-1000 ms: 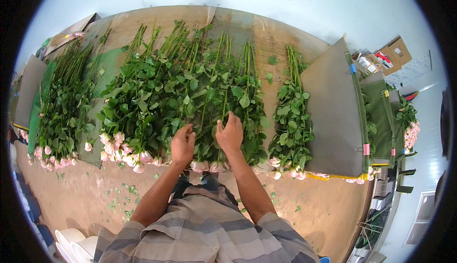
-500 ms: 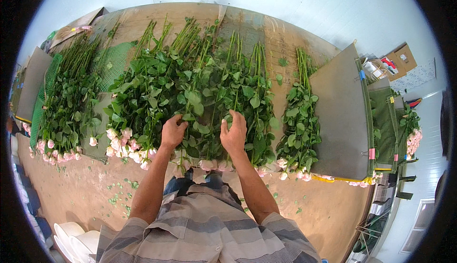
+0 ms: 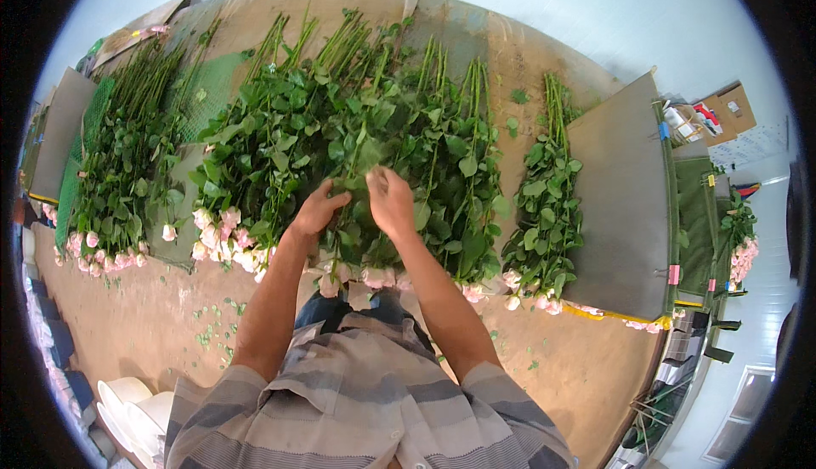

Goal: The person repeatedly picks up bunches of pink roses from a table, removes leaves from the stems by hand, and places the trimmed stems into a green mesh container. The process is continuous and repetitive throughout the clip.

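Near the table's front edge, my left hand [image 3: 320,209] is closed round the leafy stem of a pale pink rose [image 3: 330,284], whose bloom points toward me. Just to its right, my right hand [image 3: 391,204] has its fingers pressed together on the leafy upper part of that stem. The leaves by its fingertips are smeared by motion. Beneath both hands lies a wide pile of leafy roses [image 3: 280,121], cut ends away from me and pink blooms at the near edge. More roses [image 3: 450,155] lie right of my hands.
A separate bunch of roses [image 3: 544,189] lies beside an upright grey panel [image 3: 625,206] at the right. Another bunch [image 3: 136,155] lies at the far left, beside green netting [image 3: 217,95]. White buckets [image 3: 136,414] stand lower left, and leaves litter the brown floor [image 3: 170,307].
My right hand has moved left and away from me, closing its fingers on the leafy stem. My left hand has shifted slightly, and the rose's bloom has moved a little up and right.
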Motion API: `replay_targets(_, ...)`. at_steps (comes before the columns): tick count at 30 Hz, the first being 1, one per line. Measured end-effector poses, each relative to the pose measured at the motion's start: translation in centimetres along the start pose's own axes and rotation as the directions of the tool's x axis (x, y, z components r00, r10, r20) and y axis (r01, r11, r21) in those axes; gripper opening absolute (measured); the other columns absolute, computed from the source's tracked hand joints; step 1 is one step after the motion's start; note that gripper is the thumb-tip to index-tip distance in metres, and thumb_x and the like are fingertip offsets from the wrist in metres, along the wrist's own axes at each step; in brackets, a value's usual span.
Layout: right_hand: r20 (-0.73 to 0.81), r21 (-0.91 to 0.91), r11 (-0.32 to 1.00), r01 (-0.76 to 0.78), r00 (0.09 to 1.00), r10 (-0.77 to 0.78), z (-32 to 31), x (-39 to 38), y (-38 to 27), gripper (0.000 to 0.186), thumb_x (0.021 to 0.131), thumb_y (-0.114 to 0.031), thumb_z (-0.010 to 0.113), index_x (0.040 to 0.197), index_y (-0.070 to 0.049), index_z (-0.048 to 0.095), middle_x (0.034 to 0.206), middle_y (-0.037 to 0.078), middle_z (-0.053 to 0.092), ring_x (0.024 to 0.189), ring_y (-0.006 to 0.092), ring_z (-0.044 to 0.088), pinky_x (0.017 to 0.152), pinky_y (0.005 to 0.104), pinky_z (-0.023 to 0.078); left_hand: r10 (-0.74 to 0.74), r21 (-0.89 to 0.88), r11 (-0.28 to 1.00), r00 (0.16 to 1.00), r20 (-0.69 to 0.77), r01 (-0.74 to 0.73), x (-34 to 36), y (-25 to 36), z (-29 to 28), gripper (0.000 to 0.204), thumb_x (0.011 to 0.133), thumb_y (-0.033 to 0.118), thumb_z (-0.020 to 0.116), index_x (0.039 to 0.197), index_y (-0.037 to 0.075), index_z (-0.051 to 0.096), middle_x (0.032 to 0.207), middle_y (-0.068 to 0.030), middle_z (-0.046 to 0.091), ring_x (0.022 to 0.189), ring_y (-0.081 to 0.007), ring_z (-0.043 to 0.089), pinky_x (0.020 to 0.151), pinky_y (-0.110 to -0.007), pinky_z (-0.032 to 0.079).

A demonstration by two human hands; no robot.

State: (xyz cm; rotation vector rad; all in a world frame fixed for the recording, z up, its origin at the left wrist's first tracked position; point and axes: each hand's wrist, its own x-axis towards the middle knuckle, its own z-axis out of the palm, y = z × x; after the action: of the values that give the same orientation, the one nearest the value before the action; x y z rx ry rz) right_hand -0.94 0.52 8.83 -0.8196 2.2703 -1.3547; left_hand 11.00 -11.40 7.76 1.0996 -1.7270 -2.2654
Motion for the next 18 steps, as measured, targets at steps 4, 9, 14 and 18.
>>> replay_targets(4,0.229,0.066,0.952,-0.297,0.934,0.276,1.9,3.0,-0.8,0.041,0.090,-0.035,0.060,0.112,-0.001,0.062,0.096,0.015,0.065,0.084,0.0296,0.061,0.072,0.0450,0.048,-0.032,-0.058,0.998,0.999,-0.009,0.031,0.4,-1.5,-0.7,0.056,0.090,0.025,0.060,0.136,-0.002,0.040,0.113,-0.0077,0.057,0.094,-0.0146,0.055,0.076,-0.029,0.046)
replay_targets(9,0.183,0.285,0.880,-0.379,0.923,0.339,1.7,2.4,-0.9,0.031,0.089,-0.026,0.062,0.110,-0.003,0.063,0.100,0.011,0.064,0.092,0.0242,0.060,0.072,0.0445,0.049,-0.034,-0.276,0.960,0.998,0.045,0.045,-1.4,0.5,-0.1,0.039,0.091,0.012,0.052,0.128,-0.002,0.049,0.110,-0.0085,0.060,0.095,-0.0167,0.059,0.080,-0.032,0.051)
replay_targets(14,0.195,0.554,0.761,-0.337,0.941,0.276,1.0,1.6,-1.7,0.022,0.094,-0.023,0.058,0.108,-0.006,0.060,0.095,0.007,0.061,0.091,0.0212,0.058,0.074,0.0445,0.049,0.034,-0.198,0.979,0.997,-0.067,-0.047,-1.7,-0.2,-0.7,0.037,0.088,0.007,0.055,0.125,-0.001,0.054,0.108,-0.0109,0.062,0.092,-0.0169,0.060,0.078,-0.030,0.051)
replay_targets(18,0.073,0.516,0.807,-0.288,0.953,0.294,0.7,2.8,-1.4,0.023,0.096,-0.024,0.055,0.107,-0.004,0.058,0.093,0.005,0.061,0.087,0.0199,0.056,0.080,0.0422,0.048,0.073,0.025,0.997,0.955,-0.289,-0.069,-1.9,-0.6,-1.0,0.042,0.085,0.011,0.060,0.125,0.001,0.055,0.111,-0.0124,0.062,0.095,-0.0186,0.060,0.083,-0.030,0.048)
